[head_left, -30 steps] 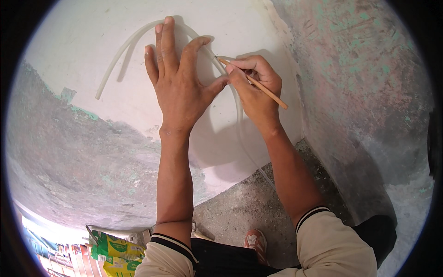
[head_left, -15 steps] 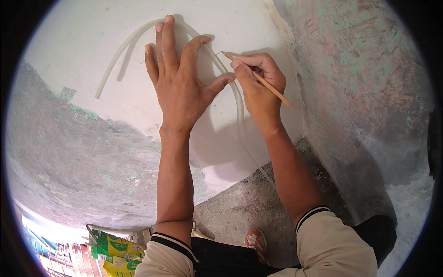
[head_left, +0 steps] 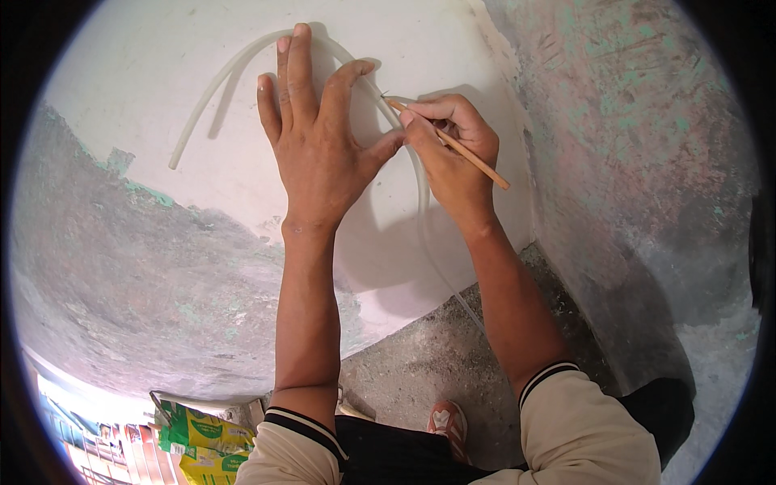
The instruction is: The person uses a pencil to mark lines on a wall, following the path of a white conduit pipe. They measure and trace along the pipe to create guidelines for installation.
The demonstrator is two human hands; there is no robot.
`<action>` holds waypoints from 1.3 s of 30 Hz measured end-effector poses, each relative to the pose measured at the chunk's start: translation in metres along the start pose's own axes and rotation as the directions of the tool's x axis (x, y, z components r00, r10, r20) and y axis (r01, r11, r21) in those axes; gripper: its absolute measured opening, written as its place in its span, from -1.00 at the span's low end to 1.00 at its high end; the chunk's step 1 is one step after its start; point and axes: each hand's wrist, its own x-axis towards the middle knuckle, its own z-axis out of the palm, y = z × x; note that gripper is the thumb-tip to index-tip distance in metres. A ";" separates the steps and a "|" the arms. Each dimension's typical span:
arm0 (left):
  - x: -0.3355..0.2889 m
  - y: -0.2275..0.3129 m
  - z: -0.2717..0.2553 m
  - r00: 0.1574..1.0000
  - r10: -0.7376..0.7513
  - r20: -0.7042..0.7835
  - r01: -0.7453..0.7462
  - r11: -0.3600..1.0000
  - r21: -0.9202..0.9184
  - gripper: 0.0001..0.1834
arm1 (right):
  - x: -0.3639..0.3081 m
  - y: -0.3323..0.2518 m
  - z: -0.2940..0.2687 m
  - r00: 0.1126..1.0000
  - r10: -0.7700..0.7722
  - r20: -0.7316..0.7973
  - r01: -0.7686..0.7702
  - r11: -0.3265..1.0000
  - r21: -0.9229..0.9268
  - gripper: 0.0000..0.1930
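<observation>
A translucent flexible hose (head_left: 212,90) arches across the white part of the wall. My left hand (head_left: 319,149) holds it there, fingers spread, with the fingertips and thumb pressing on the hose. One end hangs free to the left. The other run drops past my right wrist toward the floor. Between the thumb and fingers of my right hand (head_left: 457,153) is a wooden pencil (head_left: 477,162). Its tip is at the hose's right edge, beside a short dark mark (head_left: 384,95) on the wall.
A second wall (head_left: 622,145), rough and greenish grey, meets this one at a corner on the right. Below lies a rough concrete floor (head_left: 396,364) with my shoe (head_left: 447,424) on it. At lower left stands a green and yellow bag (head_left: 206,436).
The pencil tip has moved slightly down, closer to the hose. My left hand and the hose have shifted a little to the right and up.
</observation>
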 end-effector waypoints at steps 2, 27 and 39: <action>0.000 0.000 0.000 1.000 -0.001 0.002 0.001 1.000 0.009 -0.11 | 0.000 0.000 0.000 1.000 -0.018 0.002 0.018 1.000 0.003 -0.91; 0.000 -0.001 0.000 1.000 0.003 0.009 -0.003 1.000 0.014 -0.09 | 0.000 -0.002 -0.001 1.000 0.022 0.010 -0.022 1.000 -0.001 -0.93; -0.001 -0.003 -0.001 1.000 0.012 0.020 -0.012 1.000 0.007 -0.13 | 0.000 0.000 -0.004 1.000 0.030 -0.001 -0.030 0.996 0.089 -0.93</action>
